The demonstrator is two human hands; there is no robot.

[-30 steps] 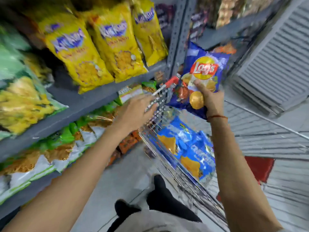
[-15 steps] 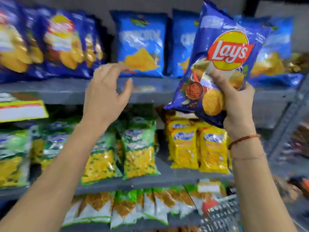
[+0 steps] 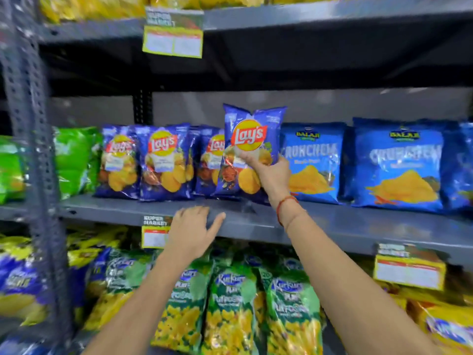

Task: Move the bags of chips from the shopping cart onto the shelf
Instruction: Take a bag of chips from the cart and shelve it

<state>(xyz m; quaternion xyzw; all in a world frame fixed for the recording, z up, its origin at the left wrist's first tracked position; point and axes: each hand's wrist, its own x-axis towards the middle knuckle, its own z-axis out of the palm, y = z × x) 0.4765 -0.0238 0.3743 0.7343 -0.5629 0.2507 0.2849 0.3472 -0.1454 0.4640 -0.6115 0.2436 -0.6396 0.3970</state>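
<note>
At the centre of the frame, the right hand (image 3: 271, 172) is gripping a glossy, crinkled blue Lay's bag (image 3: 249, 149) by its lower right side, holding it upright with its bottom edge at the grey metal shelf (image 3: 332, 226), among other Lay's bags (image 3: 163, 162). The left hand (image 3: 192, 231) is hovering below centre with fingers spread wide, holding nothing, at the shelf's front lip.

Lay's bag (image 3: 249, 152) now stands on the shelf (image 3: 332, 224); left hand (image 3: 190, 233) dropped.
</note>
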